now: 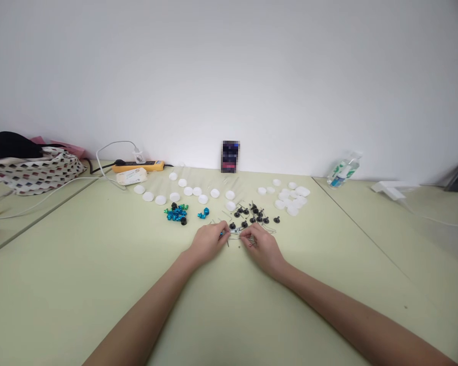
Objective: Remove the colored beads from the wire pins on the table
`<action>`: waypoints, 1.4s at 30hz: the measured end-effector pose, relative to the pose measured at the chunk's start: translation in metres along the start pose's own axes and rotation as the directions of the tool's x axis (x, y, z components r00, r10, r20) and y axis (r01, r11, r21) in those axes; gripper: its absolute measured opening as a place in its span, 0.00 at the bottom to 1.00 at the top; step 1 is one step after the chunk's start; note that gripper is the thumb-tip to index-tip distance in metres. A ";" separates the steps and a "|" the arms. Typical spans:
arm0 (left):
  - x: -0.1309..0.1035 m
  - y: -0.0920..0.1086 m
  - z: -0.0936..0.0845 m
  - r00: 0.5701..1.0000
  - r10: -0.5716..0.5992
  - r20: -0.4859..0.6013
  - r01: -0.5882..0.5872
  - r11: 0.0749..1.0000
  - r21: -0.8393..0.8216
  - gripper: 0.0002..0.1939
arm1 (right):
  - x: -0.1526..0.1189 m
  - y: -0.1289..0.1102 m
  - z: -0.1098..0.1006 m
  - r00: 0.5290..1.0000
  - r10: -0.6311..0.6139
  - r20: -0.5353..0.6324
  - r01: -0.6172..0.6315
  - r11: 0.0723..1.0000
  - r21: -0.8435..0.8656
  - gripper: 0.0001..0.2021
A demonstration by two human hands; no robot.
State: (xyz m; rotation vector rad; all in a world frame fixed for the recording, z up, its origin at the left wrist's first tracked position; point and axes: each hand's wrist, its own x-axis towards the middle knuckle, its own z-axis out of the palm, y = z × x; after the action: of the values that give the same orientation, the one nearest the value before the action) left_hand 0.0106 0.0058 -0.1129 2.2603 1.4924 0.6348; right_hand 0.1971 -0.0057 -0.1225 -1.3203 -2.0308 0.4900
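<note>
Near the table's middle, my left hand (210, 241) pinches a small silver part (234, 232) with a bit of blue at its left end. Close on its right, my right hand (262, 248) has its fingertips pressed together at the part's other end; what they hold is too small to make out. Thin metal rods (228, 243) lie by the fingertips, some of them bent. Just beyond the hands are several black disc-shaped pieces with stems (245, 223). Left of these sit a few loose blue metal pieces (203, 214) and a pile of blue, green and black ones (176, 213).
Clear tubes with white round caps (188, 191) lie behind the pile. More white caps (292, 198) are grouped at right. A phone-like screen (230, 156) leans on the wall. Further out are an orange power strip (152, 165), a tissue pack (132, 176), a basket (38, 170) and a clear bottle (344, 170).
</note>
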 end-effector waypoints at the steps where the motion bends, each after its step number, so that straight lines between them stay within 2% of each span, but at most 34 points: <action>1: 0.000 0.000 0.000 1.000 -0.003 -0.005 0.003 1.000 -0.009 0.09 | 0.000 0.000 0.000 1.000 -0.001 -0.002 0.001 1.000 -0.004 0.06; 11: 0.000 0.000 -0.001 1.000 0.025 -0.013 -0.026 0.994 -0.104 0.09 | 0.000 -0.002 -0.002 1.000 -0.017 -0.022 0.017 1.000 -0.014 0.05; 17: 0.001 -0.001 -0.006 0.999 0.040 -0.004 -0.040 0.984 -0.172 0.09 | -0.001 -0.002 -0.003 0.995 -0.088 -0.039 0.088 0.996 0.002 0.06; 24: -0.001 0.013 -0.013 0.988 0.141 0.060 -0.102 0.899 -0.427 0.14 | -0.005 -0.004 -0.003 0.982 -0.177 -0.071 0.182 0.981 0.064 0.07; 31: -0.003 0.017 -0.013 0.982 0.154 0.113 -0.083 0.876 -0.475 0.11 | -0.008 -0.007 -0.006 0.967 -0.255 -0.027 0.257 0.958 0.125 0.08; 37: -0.005 0.016 -0.016 0.978 0.153 0.139 -0.067 0.873 -0.484 0.09 | -0.010 -0.009 -0.006 0.970 -0.235 -0.058 0.242 0.952 0.189 0.07; 42: -0.004 0.012 -0.018 0.971 0.165 0.174 -0.058 0.866 -0.497 0.07 | -0.008 -0.005 -0.005 0.983 -0.152 -0.102 0.171 0.960 0.221 0.06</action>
State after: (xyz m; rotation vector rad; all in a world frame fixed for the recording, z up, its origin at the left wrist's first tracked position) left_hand 0.0087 -0.0020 -0.0920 1.9500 0.9656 0.6888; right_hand 0.1999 -0.0154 -0.1184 -1.0113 -1.9279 0.5647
